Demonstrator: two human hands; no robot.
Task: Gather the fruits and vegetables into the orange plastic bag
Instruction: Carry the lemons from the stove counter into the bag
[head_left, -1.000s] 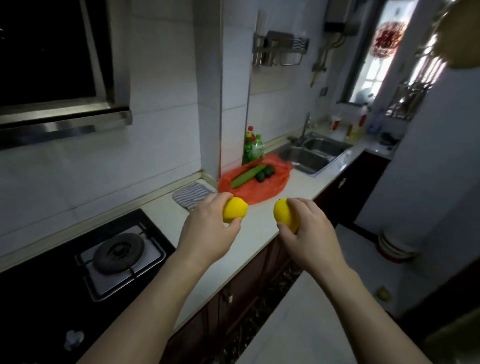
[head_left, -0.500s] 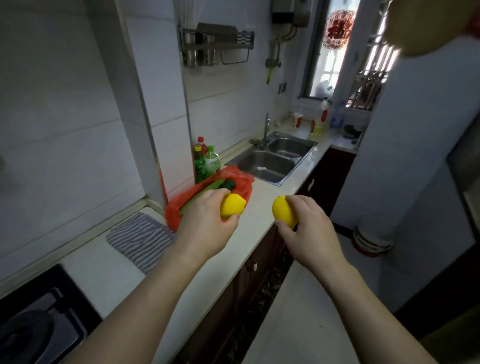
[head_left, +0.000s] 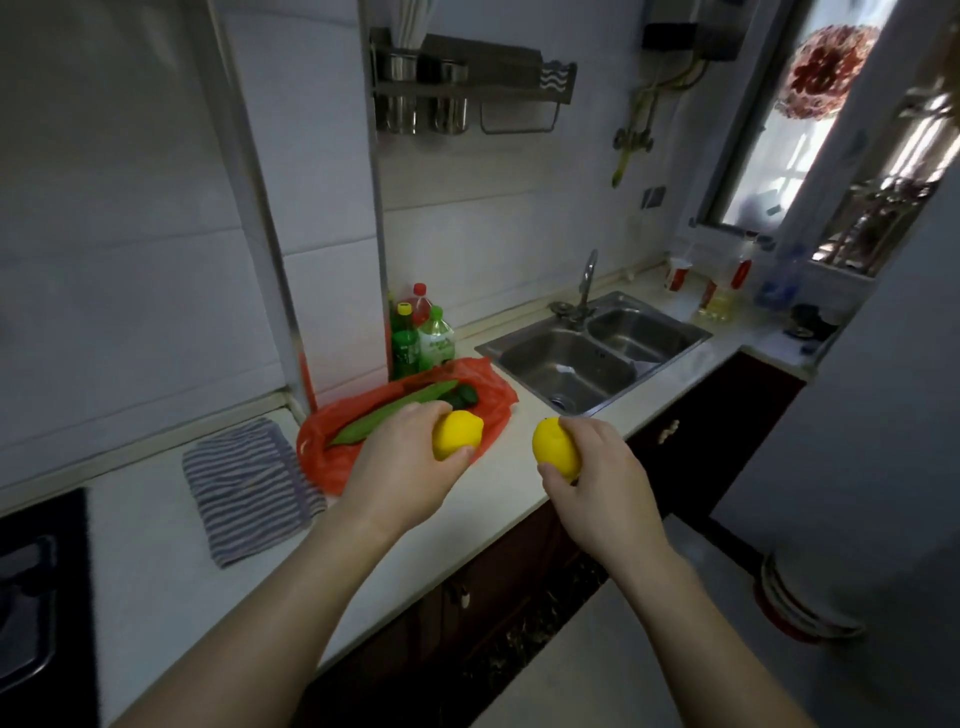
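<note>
Kitchen, mid-task: two lemons held up near the orange plastic bag (head_left: 324, 449).

Gripping one yellow lemon (head_left: 457, 434) in the left hand (head_left: 400, 467), fingers curled over the top and thumb pressed beneath, directly above the bag's near edge. Clasping a second lemon (head_left: 555, 448) in the right hand (head_left: 605, 480), curled round it from behind, above the front lip of the surface (head_left: 156, 545) and clear of the bag.

Raised side by side, probably for dropping in turn, left first.

As for the bag: slumped flat on the surface against the wall corner, with a long green vegetable (head_left: 395, 410) and some darker green ones (head_left: 460, 397) on or inside it, hard to tell which. Mouth not made out.

Judged well along, with both fruits not yet in.

Hemmed on three sides: green bottles (head_left: 421, 338) just behind, striped cloth (head_left: 249, 488) just beside on the left, sink (head_left: 571, 364) near on the right. Open room only from above and from the front edge.

Worth minding: round fruit rolling off limp plastic toward the sink, or over the lip to the floor.
</note>
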